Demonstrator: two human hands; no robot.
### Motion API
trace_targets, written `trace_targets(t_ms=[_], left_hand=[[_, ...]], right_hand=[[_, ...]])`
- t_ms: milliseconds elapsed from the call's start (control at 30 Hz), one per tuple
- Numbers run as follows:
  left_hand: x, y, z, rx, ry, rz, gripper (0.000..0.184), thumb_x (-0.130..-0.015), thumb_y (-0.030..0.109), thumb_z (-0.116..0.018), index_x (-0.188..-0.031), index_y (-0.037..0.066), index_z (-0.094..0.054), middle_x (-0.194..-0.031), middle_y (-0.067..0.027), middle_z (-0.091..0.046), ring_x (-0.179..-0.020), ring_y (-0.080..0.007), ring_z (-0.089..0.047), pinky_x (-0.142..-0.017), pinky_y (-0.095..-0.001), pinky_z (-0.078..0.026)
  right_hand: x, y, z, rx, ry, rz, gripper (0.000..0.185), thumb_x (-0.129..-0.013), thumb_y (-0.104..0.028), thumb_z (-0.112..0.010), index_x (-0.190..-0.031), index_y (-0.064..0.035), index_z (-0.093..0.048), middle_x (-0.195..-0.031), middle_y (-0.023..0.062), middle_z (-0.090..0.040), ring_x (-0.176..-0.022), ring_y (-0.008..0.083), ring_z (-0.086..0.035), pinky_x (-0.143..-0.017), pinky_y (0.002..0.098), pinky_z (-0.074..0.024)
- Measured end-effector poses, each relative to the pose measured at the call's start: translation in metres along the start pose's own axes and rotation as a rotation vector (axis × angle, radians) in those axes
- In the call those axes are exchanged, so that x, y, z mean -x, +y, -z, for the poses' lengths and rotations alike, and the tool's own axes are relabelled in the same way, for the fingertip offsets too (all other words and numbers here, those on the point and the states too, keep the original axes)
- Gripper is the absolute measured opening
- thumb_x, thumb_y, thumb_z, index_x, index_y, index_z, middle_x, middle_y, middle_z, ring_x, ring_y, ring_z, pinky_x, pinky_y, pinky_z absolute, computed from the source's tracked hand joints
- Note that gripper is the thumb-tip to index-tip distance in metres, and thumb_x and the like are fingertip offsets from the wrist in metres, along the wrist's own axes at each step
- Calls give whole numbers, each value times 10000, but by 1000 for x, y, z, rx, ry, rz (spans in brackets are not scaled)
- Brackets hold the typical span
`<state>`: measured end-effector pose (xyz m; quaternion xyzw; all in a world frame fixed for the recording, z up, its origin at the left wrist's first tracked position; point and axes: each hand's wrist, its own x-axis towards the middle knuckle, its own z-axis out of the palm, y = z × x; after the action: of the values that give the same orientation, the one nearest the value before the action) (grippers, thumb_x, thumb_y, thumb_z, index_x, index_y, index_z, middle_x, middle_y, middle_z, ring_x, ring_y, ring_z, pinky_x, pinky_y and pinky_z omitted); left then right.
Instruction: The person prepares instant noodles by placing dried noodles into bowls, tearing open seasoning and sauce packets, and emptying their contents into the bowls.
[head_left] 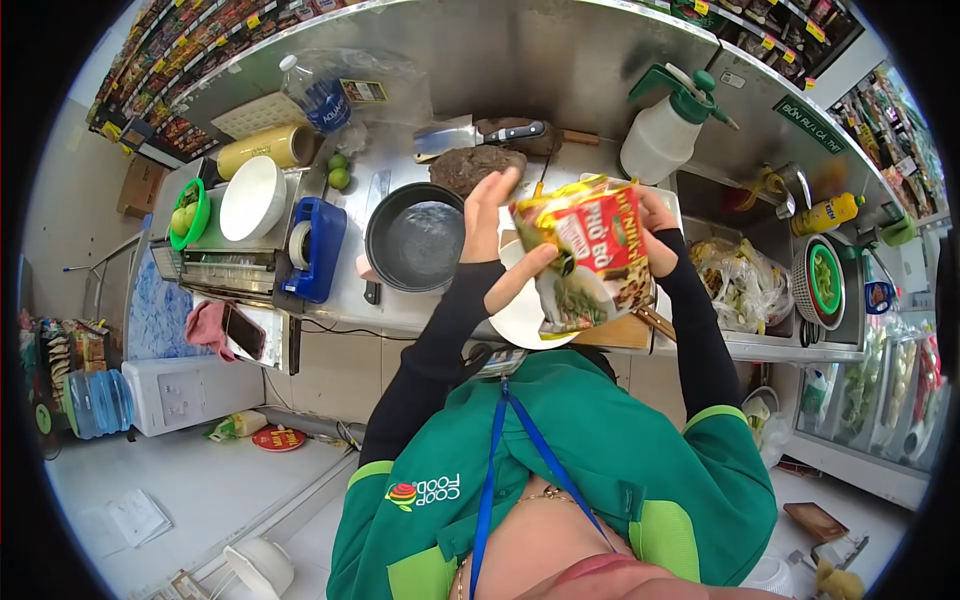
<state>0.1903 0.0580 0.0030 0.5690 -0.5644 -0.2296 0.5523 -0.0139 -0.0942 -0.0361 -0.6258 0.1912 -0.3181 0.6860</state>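
Note:
My right hand (656,232) grips a red and yellow packet of instant pho noodles (590,260) by its right side, above the counter. Against the packet's left edge rests the thumb of my left hand (500,235), whose other fingers are stretched out and apart from it. Partly hidden under my left wrist and the packet is a white bowl (530,318). A dark pot (416,238) stands to the left of that hand. Behind the hands lie a dark brown stone-like lump (470,168) and a knife with a black handle (512,133).
On the left are a blue tape dispenser (318,250), a white bowl (252,198), limes (338,178) and a water bottle (318,100). A pump sprayer (665,135) stands behind. Right, bagged vegetables (740,285) and a colander (820,280) sit by the sink.

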Motion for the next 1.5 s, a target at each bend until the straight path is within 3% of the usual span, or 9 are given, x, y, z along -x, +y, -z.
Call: trace_targets(t_ms=[100,133,267,367,600,767,1033,1133,1500], left_hand=[[18,-28,-18,351,-45,230,1046,-721,199,-733,-1435,133,27,-1397,-196,-258,-1298,-331,-268,-1013,-410,-313],[21,-25,-24,558,-92,265,1022,-724,217,-748,-1435,85,-26,-1392,-240,-251,-1211,-318,-404,-964,-433,-375],[27,-29,-26,681,-150,430,819,-770,150,-704,-1391,32,-184,-1237,-161,-445,-1093,-214,-498,-904,-329,-431],[35,-34,-14,679,-95,456,700,-785,106,-679,-1340,-7,-268,-1182,-148,-505,-1067,-189,-524,-892,-303,-441],[60,-25,26,560,37,406,653,-786,65,-670,-1323,-36,-312,-1229,-131,-498,-1108,-191,-512,-938,-311,-406],[79,-8,46,397,143,458,719,-787,88,-680,-1360,-21,-259,-1214,-154,-515,-1080,-198,-539,-901,-309,-439],[88,12,55,243,321,389,744,-781,98,-688,-1368,-15,-246,-1176,-153,-537,-1057,-191,-552,-886,-292,-444],[92,12,48,267,325,396,741,-777,100,-691,-1364,-12,-253,-1169,-145,-540,-1057,-190,-550,-883,-292,-444],[100,20,60,225,435,423,668,-769,79,-691,-1315,-19,-319,-1154,-131,-539,-1049,-182,-540,-894,-299,-421]], right_hand=[[4,6,1,-67,116,21,391,-877,-102,-545,-1235,-71,-392,-1005,105,-635,-878,113,-620,-745,243,-504],[5,8,-1,-72,155,13,386,-877,-103,-548,-1230,-70,-396,-1004,104,-635,-880,115,-621,-746,246,-506],[8,32,-3,-155,283,-19,378,-867,-70,-517,-1227,-85,-405,-917,86,-650,-765,91,-626,-610,214,-494],[16,30,4,-120,301,-182,386,-833,-64,-510,-1210,-120,-447,-718,-5,-598,-499,17,-472,-403,166,-304],[26,45,7,-95,437,-245,350,-830,-80,-517,-1176,-121,-481,-623,-51,-491,-466,12,-375,-418,177,-263],[35,60,5,-26,408,-290,379,-821,-100,-528,-1193,-115,-456,-627,-1,-554,-512,39,-467,-449,177,-329],[43,51,-37,626,280,37,534,-768,-75,-653,-1250,-82,-424,-731,5,-554,-631,51,-494,-530,199,-393],[40,51,-50,897,117,437,552,-679,-133,-761,-1176,-93,-525,-772,68,-555,-663,150,-527,-569,273,-423],[35,42,-59,1074,2,786,654,-523,-177,-870,-1105,-133,-574,-753,67,-544,-613,190,-485,-517,293,-411]])
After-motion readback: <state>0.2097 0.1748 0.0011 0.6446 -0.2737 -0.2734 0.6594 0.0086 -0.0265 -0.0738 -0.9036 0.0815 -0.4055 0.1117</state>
